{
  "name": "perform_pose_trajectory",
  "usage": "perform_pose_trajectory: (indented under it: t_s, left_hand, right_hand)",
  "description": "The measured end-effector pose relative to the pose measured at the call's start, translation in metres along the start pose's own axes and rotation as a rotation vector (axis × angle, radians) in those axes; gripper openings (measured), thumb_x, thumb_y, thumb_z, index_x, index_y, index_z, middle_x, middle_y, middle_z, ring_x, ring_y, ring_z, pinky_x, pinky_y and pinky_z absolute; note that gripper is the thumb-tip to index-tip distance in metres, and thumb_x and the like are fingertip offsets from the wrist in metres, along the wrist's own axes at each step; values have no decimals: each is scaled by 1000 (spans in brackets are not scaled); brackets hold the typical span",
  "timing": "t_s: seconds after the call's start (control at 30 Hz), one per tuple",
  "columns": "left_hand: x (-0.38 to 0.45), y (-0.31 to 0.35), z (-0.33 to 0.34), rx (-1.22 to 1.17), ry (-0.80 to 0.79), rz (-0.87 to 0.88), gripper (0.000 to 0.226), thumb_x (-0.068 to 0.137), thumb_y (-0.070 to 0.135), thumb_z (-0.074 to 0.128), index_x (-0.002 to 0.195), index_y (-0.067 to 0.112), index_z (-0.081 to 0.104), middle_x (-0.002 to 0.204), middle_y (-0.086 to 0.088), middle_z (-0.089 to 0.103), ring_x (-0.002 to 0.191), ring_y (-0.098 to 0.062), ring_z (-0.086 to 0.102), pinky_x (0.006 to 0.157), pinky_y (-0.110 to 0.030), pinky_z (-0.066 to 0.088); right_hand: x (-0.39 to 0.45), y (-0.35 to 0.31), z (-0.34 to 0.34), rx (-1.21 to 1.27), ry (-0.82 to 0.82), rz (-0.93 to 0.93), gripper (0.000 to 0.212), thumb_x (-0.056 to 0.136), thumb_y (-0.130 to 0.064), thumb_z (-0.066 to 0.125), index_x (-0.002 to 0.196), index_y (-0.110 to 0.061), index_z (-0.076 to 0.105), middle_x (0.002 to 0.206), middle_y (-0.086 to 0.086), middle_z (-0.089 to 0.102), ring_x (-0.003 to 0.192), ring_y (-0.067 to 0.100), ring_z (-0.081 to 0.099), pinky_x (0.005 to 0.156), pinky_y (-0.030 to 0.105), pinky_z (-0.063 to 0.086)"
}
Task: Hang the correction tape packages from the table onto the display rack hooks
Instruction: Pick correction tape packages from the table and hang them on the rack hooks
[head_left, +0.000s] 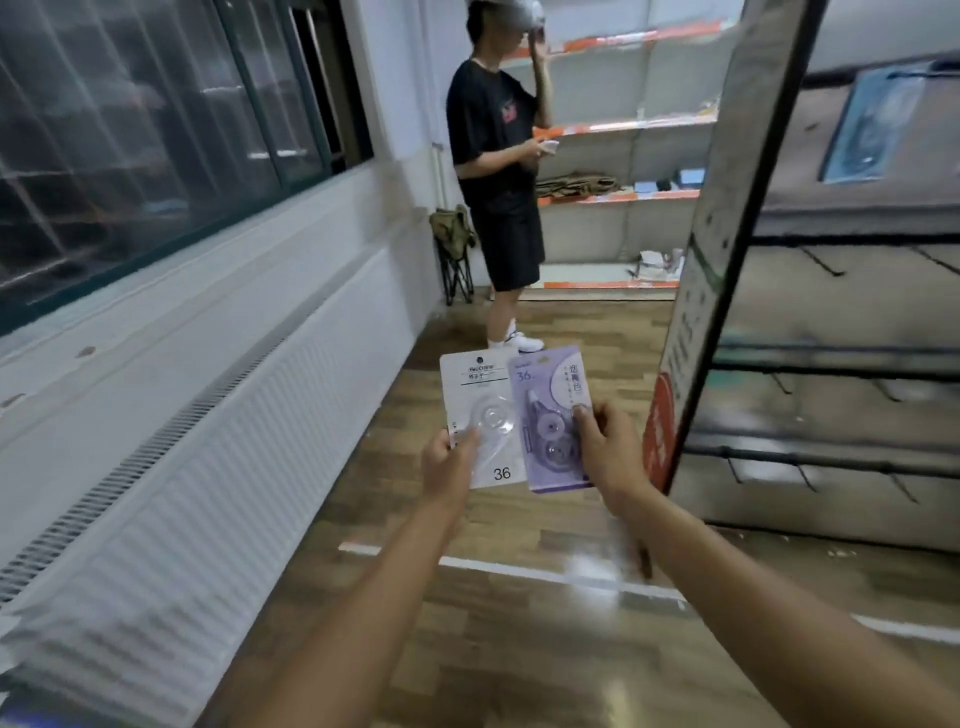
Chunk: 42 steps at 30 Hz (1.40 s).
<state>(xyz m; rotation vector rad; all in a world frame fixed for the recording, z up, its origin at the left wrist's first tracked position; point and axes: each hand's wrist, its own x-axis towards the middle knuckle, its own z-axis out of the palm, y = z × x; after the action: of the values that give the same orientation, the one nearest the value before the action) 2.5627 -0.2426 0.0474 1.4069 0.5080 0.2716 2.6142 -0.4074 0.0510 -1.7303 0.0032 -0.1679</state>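
The left hand (449, 460) pinches the lower left edge of a white card-backed correction tape package (480, 415) with a clear blister. Just beside it, the right hand (608, 449) grips a purple correction tape package (550, 410), thumb on its front; the two packages overlap, left of the black wire display rack (810, 364).

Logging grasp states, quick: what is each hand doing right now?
Left hand: holding the white package.
Right hand: holding the purple package.
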Motion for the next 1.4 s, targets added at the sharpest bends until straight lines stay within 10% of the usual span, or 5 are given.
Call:
perform_pose_trajectory:
  t_s: [0.43,0.67,0.83,1.03,1.4]
  left_hand:
    - [-9,1,280,62,-380,58,13,88,19,63,75,20,62,62,12,60,50,3,56,46,-11,42]
    - [-8,10,407,80,-608,73,12,88,23,63,96,14,61,96,-7,61,92,-23,58,89,-43,49]
    - [8,29,500,47,-688,127,11,90,18,61,100,21,64,85,5,69,69,-9,66,54,-20,50]
    - [17,44,582,40,-757,161,16,91,17,60,107,18,64,103,-5,70,94,-26,66,84,-43,54]
    - [30,51,712,-47,-734,206,13,91,11,58,97,21,64,91,1,71,86,-23,66,72,-40,54]
  right_hand:
    - [71,26,-239,-71,465,49,12,93,-19,53,87,-9,54,81,4,62,77,20,59,67,34,48]
    - [130,23,-338,-103,617,-11,4,91,-16,53,89,-19,54,77,-13,58,61,-5,53,49,8,36]
    - [188,14,-401,-71,690,-61,6,93,-10,51,88,-14,51,72,-7,56,52,-10,52,43,4,35]
    - [248,12,-459,-89,768,-85,2,93,-14,51,93,-16,53,73,-9,56,61,1,50,54,19,38]
    - [338,23,-555,-45,742,-172,6,93,-11,51,89,-16,53,76,-9,58,63,0,52,47,4,38]
